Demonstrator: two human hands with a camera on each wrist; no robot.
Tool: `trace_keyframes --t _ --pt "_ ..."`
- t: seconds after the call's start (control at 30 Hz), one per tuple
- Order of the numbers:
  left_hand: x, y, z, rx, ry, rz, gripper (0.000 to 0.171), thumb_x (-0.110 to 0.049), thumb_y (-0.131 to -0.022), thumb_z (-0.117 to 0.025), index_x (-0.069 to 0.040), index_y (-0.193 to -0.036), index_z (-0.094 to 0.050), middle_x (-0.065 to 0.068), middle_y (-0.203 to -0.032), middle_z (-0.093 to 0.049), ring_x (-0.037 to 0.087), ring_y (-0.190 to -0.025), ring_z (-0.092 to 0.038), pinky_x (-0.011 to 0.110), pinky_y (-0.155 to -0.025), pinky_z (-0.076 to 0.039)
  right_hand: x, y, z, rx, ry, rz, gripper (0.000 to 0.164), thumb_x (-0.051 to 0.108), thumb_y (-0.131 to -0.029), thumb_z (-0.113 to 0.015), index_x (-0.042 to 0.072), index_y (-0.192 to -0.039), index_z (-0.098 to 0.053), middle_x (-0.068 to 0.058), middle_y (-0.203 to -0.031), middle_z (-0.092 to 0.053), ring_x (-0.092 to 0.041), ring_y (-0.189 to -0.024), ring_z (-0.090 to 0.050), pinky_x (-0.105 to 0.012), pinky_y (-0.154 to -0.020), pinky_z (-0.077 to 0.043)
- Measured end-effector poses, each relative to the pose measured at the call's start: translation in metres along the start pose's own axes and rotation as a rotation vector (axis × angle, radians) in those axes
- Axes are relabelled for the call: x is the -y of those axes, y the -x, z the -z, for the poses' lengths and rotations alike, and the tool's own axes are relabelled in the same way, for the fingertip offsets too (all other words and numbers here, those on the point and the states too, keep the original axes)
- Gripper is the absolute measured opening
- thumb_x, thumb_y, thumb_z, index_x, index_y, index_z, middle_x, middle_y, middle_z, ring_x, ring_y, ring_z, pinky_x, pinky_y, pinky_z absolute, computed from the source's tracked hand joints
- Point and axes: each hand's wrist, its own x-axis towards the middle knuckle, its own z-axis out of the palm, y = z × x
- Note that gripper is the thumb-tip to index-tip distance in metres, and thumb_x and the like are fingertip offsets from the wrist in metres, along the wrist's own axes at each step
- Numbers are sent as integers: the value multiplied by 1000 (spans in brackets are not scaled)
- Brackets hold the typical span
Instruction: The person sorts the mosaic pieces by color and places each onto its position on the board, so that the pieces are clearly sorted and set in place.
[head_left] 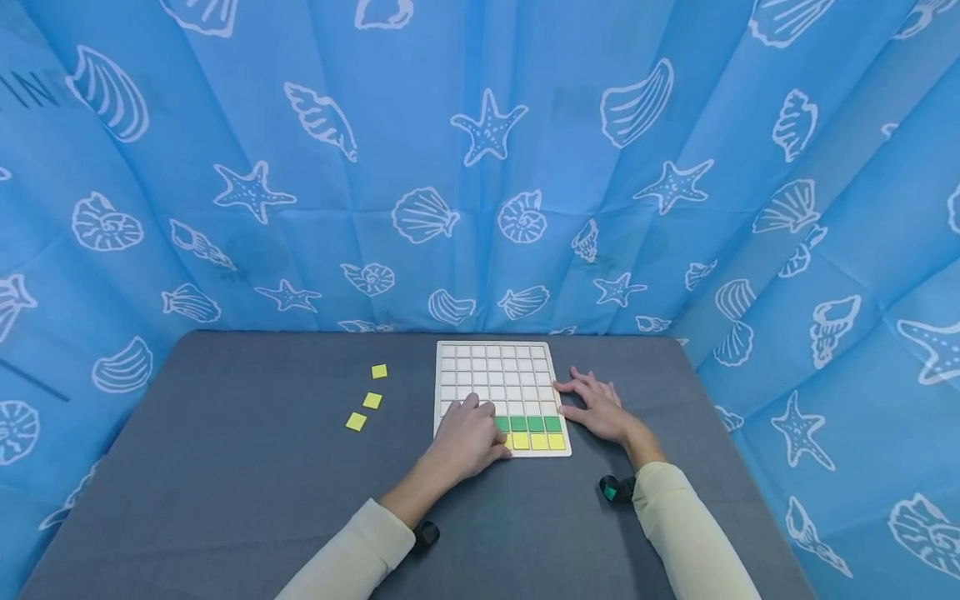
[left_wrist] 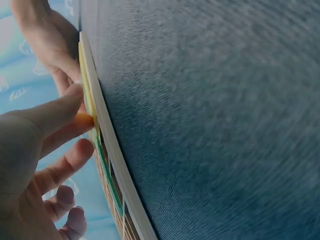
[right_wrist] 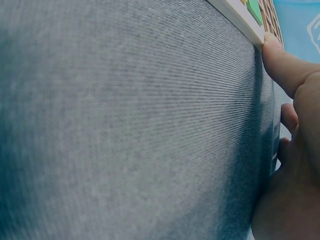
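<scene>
A white gridded board lies on the table, with green square tiles in one row and yellow square tiles in the nearest row. My left hand is over the board's lower left part and hides the cells beneath. Its thumb and index finger pinch a yellow tile at the left end of the visible yellow ones. In the left wrist view these fingertips meet at the yellow strip along the board's edge. My right hand rests beside the board, fingers extended, its thumb touching the right edge.
Three loose yellow tiles lie in a slanting line left of the board. The table has a grey cloth cover. A blue curtain with shell and starfish prints stands behind it and along the sides.
</scene>
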Motion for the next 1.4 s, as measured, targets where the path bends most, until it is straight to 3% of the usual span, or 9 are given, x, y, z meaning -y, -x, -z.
trace_keyframes --t 0.2,0.37,0.6,0.77,0.93,1.07,1.4 --pt "4 -2 2 -74 -5 33 35 -55 -89 -73 -33 -115 -79 -6 -104 -62 13 -89 -47 31 -73 -42 -3 -2 -1 8 11 -12 55 47 -100 -60 20 -148 -52 -23 -170 -14 -56 -155 3 -72 -119 9" --pt "15 -5 7 -130 -4 61 50 -57 -89 -73 -34 -133 -68 -3 -131 -62 21 -119 -53 42 -94 -50 0 -1 1 13 5 -22 56 47 -99 -61 19 -147 -52 -25 -169 -13 -57 -153 4 -73 -118 10" --pt "32 -4 12 -146 44 87 66 -56 -86 -76 -32 -144 -58 4 -155 -50 33 -146 -42 57 -117 -37 2 -2 1 19 19 -33 54 43 -101 -60 20 -149 -51 -23 -170 -13 -55 -155 4 -73 -119 9" --pt "43 -4 11 -151 41 123 76 -61 -84 -75 -34 -151 -50 5 -163 -39 36 -154 -30 61 -124 -25 2 -2 1 12 28 -30 52 42 -102 -60 20 -148 -52 -23 -170 -14 -55 -155 3 -73 -119 8" --pt "54 -1 14 -113 86 155 85 -68 -84 -70 -36 -157 -39 4 -170 -27 39 -159 -17 63 -126 -14 0 -3 1 10 26 -25 53 42 -102 -60 19 -149 -51 -23 -170 -14 -55 -155 3 -73 -119 8" --pt "63 4 11 -111 115 167 90 -71 -83 -69 -37 -159 -34 5 -172 -21 40 -160 -10 65 -126 -9 1 -2 1 12 14 -7 54 42 -101 -60 17 -148 -51 -25 -169 -14 -57 -154 2 -74 -118 8" --pt "86 13 7 -75 78 223 92 -78 -86 -58 -37 -162 -24 5 -174 -12 42 -160 -4 67 -125 -6 4 -2 1 14 30 -41 53 43 -102 -60 20 -149 -51 -23 -170 -14 -54 -155 2 -72 -119 8"
